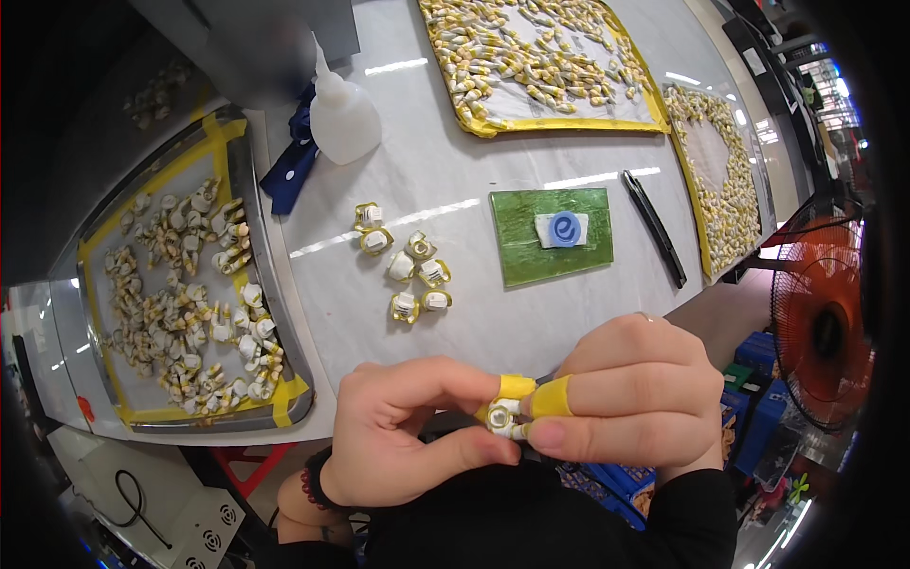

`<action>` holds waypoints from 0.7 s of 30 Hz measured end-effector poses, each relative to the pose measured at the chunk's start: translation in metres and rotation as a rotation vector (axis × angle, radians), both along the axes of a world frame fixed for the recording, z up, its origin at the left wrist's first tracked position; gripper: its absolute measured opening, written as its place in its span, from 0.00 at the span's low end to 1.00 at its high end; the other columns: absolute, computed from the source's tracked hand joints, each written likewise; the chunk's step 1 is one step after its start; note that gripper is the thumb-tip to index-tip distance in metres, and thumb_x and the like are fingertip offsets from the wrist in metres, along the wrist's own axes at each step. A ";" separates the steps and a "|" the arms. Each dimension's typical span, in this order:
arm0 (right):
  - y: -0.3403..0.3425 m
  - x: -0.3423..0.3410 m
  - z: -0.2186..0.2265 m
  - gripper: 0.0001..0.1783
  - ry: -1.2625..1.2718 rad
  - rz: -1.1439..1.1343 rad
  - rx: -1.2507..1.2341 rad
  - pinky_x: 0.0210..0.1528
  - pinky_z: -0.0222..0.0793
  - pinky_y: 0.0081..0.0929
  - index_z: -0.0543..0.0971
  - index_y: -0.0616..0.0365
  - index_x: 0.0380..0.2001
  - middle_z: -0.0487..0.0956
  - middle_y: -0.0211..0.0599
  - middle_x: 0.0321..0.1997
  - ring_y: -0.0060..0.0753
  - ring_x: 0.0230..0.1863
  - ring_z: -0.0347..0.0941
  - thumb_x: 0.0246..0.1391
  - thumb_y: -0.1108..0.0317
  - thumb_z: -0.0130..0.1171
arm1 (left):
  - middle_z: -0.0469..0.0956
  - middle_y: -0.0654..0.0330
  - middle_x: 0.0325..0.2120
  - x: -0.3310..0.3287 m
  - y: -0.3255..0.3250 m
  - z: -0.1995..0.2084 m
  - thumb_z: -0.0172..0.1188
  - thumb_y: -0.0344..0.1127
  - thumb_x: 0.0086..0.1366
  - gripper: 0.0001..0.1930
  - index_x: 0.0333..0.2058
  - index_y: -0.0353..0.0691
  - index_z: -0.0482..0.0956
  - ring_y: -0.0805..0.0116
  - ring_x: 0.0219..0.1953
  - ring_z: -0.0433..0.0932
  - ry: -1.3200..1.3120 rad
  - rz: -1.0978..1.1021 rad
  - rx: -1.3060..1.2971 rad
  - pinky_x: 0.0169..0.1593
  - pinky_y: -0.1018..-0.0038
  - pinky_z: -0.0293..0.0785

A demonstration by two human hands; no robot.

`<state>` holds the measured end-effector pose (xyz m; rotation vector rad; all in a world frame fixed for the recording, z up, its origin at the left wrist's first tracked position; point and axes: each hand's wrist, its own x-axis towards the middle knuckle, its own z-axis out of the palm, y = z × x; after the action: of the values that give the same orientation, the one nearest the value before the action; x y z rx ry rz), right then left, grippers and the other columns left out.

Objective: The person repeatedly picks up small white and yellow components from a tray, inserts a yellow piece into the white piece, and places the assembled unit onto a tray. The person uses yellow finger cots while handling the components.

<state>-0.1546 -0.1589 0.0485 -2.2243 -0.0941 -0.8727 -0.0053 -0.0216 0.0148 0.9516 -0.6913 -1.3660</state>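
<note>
Close to my body, over the table's near edge, my left hand (pixel 417 427) and my right hand (pixel 635 398) meet around a small white and yellow piece (pixel 504 415) with a round opening on top. Thumb and forefinger of each hand pinch it from either side. Yellow tape wraps both forefingers. Several similar small white and yellow pieces (pixel 401 266) lie in a loose cluster on the table beyond my left hand. A green rectangular plate (pixel 517 261) with a blue ring-shaped pad (pixel 565 229) on white backing lies beyond my hands.
A taped tray (pixel 301 403) of similar pieces stands at left. Two yellow-edged trays (pixel 569 128) (pixel 703 251) of slim pieces sit at far right. A white squeeze bottle (pixel 344 119), dark blue cloth (pixel 289 171) and black cutter knife (pixel 654 228) lie about. An orange fan (pixel 827 332) stands right.
</note>
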 end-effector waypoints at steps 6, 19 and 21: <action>-0.004 -0.017 0.000 0.08 -0.019 -0.014 -0.161 0.28 0.72 0.21 0.80 0.65 0.30 0.78 0.41 0.31 0.33 0.28 0.75 0.42 0.77 0.61 | 0.80 0.55 0.26 -0.005 -0.011 0.003 0.71 0.25 0.46 0.14 0.33 0.29 0.79 0.73 0.28 0.79 -0.222 -0.001 -0.046 0.34 0.80 0.74; -0.240 -0.169 -0.012 0.14 0.902 -0.945 -0.243 0.38 0.70 0.25 0.79 0.61 0.37 0.80 0.39 0.33 0.31 0.35 0.75 0.47 0.65 0.62 | 0.79 0.47 0.33 0.005 0.010 0.006 0.67 0.31 0.54 0.19 0.40 0.24 0.74 0.63 0.35 0.80 -0.092 -0.169 -0.068 0.40 0.72 0.75; -0.254 -0.168 -0.027 0.15 0.856 -0.989 -0.081 0.38 0.70 0.25 0.79 0.61 0.36 0.80 0.39 0.32 0.30 0.34 0.75 0.47 0.63 0.62 | 0.79 0.46 0.33 0.006 0.010 0.003 0.67 0.31 0.54 0.18 0.39 0.24 0.75 0.62 0.35 0.80 -0.096 -0.167 -0.130 0.40 0.72 0.75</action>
<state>-0.3228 -0.4131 0.0214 -2.4954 1.4701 -0.2695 0.0008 -0.0112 0.0174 0.8750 -0.9387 -1.4087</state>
